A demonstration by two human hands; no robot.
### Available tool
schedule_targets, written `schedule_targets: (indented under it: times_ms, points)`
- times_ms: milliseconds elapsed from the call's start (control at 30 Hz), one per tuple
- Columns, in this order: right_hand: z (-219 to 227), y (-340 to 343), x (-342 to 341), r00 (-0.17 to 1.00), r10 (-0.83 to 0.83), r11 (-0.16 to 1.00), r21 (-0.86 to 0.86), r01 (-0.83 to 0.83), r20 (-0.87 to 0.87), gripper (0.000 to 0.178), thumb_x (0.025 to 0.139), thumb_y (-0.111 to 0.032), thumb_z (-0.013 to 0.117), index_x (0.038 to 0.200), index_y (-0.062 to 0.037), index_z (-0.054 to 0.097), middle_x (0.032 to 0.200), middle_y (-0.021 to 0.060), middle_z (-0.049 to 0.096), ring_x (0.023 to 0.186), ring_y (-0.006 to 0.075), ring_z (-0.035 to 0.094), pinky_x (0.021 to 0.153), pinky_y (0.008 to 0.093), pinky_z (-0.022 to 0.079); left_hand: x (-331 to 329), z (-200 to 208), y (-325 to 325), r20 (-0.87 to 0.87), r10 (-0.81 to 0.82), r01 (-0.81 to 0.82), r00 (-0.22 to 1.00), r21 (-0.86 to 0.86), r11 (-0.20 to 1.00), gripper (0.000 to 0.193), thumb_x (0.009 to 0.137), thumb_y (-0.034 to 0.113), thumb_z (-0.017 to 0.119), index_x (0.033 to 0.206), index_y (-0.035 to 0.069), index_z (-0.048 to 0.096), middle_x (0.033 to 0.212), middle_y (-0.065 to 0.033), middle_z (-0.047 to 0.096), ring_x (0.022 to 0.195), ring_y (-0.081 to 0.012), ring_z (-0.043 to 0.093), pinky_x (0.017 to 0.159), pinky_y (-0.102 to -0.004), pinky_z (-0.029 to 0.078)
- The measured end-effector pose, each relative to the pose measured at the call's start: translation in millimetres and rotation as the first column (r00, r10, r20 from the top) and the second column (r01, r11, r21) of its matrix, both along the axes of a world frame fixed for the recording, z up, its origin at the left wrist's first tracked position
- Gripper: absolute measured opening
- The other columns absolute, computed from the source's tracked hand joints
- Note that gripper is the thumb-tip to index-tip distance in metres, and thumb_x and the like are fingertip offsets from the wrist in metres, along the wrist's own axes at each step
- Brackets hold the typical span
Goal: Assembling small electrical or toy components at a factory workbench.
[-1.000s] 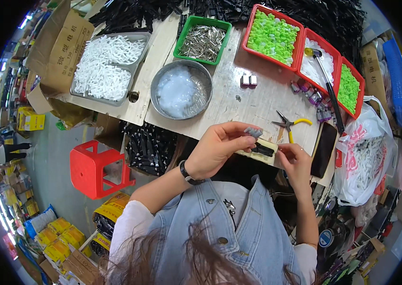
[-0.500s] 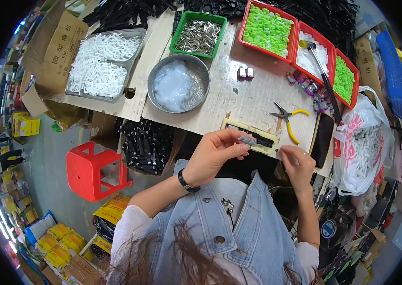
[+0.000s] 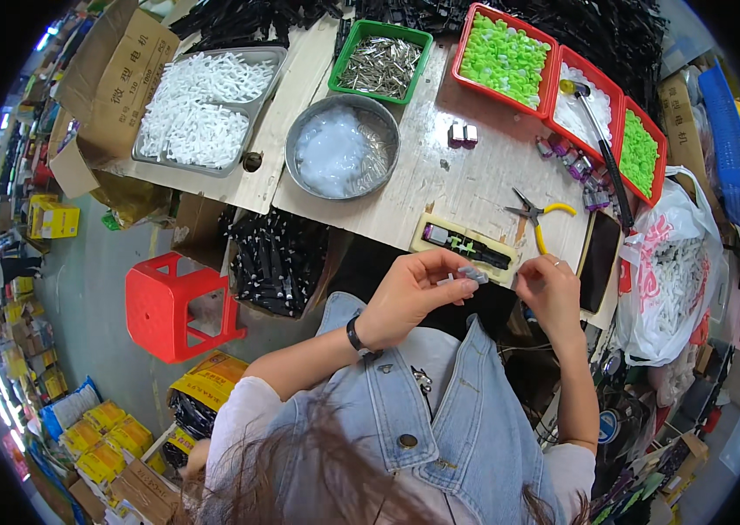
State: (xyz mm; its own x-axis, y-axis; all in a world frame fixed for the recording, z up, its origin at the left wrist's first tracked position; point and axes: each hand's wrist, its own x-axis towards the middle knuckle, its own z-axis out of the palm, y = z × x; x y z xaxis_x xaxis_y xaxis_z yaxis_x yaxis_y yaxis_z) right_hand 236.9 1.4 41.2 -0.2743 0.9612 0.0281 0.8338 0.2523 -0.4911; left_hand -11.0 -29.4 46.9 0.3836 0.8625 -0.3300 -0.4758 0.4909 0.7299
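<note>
My left hand (image 3: 411, 296) pinches a small grey plastic part (image 3: 473, 275) between thumb and fingers, just below the table's front edge. My right hand (image 3: 550, 293) is close beside it, fingers curled; what it holds is hidden. Just beyond both hands a pale yellow jig (image 3: 466, 246) with dark parts set in it lies at the edge of the wooden table (image 3: 466, 179).
Yellow-handled pliers (image 3: 534, 211), a round metal bowl (image 3: 343, 146), a green bin of metal pins (image 3: 380, 61), red bins of green and white parts (image 3: 502, 57), a metal tray of white pieces (image 3: 202, 105), a dark phone (image 3: 599, 261), a white bag (image 3: 673, 271), a red stool (image 3: 178, 306).
Both hands have drawn back from the jig toward my body, the left still carrying the small grey part. The view has tilted down slightly.
</note>
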Motion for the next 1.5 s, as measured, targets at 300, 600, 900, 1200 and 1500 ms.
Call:
schedule_targets:
  times_ms: [300, 600, 900, 1200, 1500]
  points:
    - [59.7, -3.2, -49.2, 0.749, -0.092, 0.969, -0.232, -0.084, -0.657, 0.011, 0.071, 0.007, 0.067, 0.080, 0.0015, 0.064, 0.075, 0.0045, 0.062, 0.071, 0.0110, 0.057, 0.068, 0.0243, 0.046, 6.0, 7.0, 0.2, -0.011, -0.005, 0.005, 1.000, 0.022, 1.000, 0.024, 0.088, 0.006, 0.068, 0.110, -0.002, 0.063, 0.098, -0.0034, 0.066, 0.086, -0.0068, 0.061, 0.077, -0.0217, 0.052]
    - [60.5, 1.0, -55.2, 0.846, 0.061, 0.981, -0.124, -0.148, -0.530, 0.018, 0.073, 0.003, 0.070, 0.091, 0.0010, 0.069, 0.080, 0.0078, 0.067, 0.073, 0.0146, 0.063, 0.068, 0.0259, 0.049, 2.6, 2.0, 2.4, -0.015, 0.076, -0.076, 0.997, 0.038, 0.996, 0.024, 0.088, 0.004, 0.067, 0.110, -0.003, 0.063, 0.098, -0.0059, 0.066, 0.084, -0.0086, 0.062, 0.075, -0.0220, 0.051]
    - [-15.9, 161.4, -46.2, 0.959, 0.024, 0.832, 0.526, -0.176, 0.282, 0.016, 0.087, -0.007, 0.057, 0.099, -0.0030, 0.067, 0.093, 0.0184, 0.067, 0.082, 0.0266, 0.068, 0.072, 0.0346, 0.054, -17.9, -1.3, 10.7, 0.135, 0.167, -0.178, 0.977, 0.073, 0.981, 0.023, 0.088, 0.001, 0.064, 0.111, -0.002, 0.061, 0.097, -0.0067, 0.064, 0.085, -0.0111, 0.061, 0.077, -0.0241, 0.050]
    - [-5.4, 151.8, -74.3, 1.000, 0.019, 0.945, 0.326, -0.026, 0.024, 0.021, 0.077, 0.001, 0.063, 0.098, -0.0008, 0.064, 0.080, 0.0114, 0.067, 0.075, 0.0204, 0.067, 0.068, 0.0306, 0.053, -40.1, -6.5, 3.2, 0.228, 0.278, -0.290, 0.933, 0.023, 0.957, 0.020, 0.090, 0.000, 0.063, 0.110, -0.002, 0.060, 0.098, -0.0074, 0.064, 0.086, -0.0124, 0.061, 0.078, -0.0247, 0.050]
    - [60.6, 45.0, -96.9, 0.499, -0.283, 0.850, -0.455, -0.265, -0.819, 0.012, 0.077, 0.009, 0.068, 0.088, 0.0035, 0.067, 0.095, 0.0142, 0.070, 0.089, 0.0174, 0.068, 0.083, 0.0283, 0.053, -27.1, 3.9, 11.7, 0.158, 0.294, -0.313, 0.943, 0.110, 0.943, 0.022, 0.089, 0.001, 0.064, 0.110, -0.003, 0.060, 0.100, -0.0075, 0.065, 0.087, -0.0112, 0.061, 0.079, -0.0240, 0.050]
